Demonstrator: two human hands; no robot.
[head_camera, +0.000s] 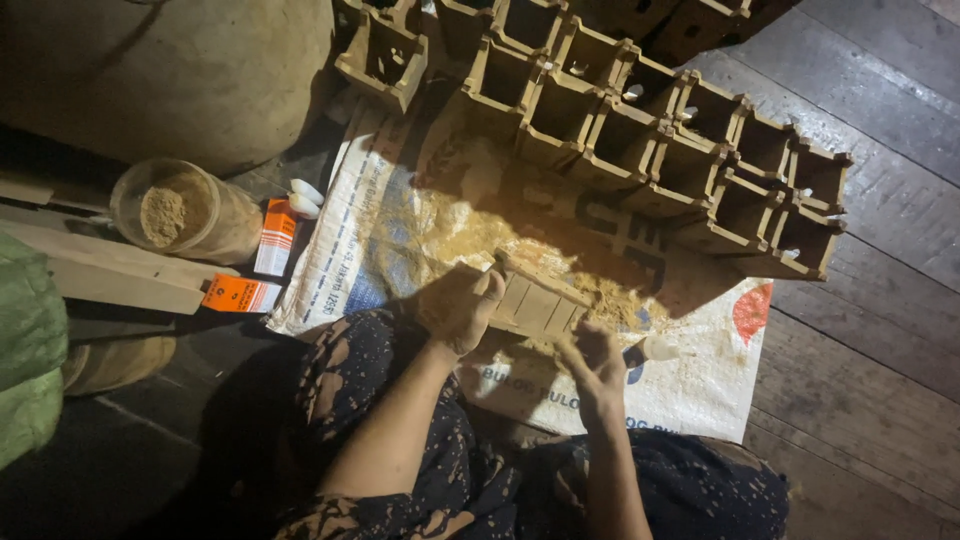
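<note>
a: state the position of the work piece.

b: the wooden box (540, 300), a small slatted piece, sits over the woven sack (380, 240) spread on the plank floor (880, 330), just in front of the person's lap and on the near side of the row of finished boxes (690, 160).

a: state of each hand.

b: the left hand (462, 305) is closed around the left end of the wooden box, fingers curled over its top edge. the right hand (592, 355) is loosely curled at the box's lower right corner, touching it; a small white glue bottle (655, 350) lies just beside that hand. the light is poor there, so whether the fingers pinch anything cannot be told.

a: how should the step in hand be done well?

b: judged from this view, a joint on the box is being worked.
- keep the left hand firm so the box does not rock on the sack.
- press at the corner, not on the thin slats.
- work over the sawdust patch (480, 240) on the sack, so that spill stays off the floor.

a: other items?

b: left of the sack: a jar of powder (185, 212) and two orange cartons (240, 295).
</note>
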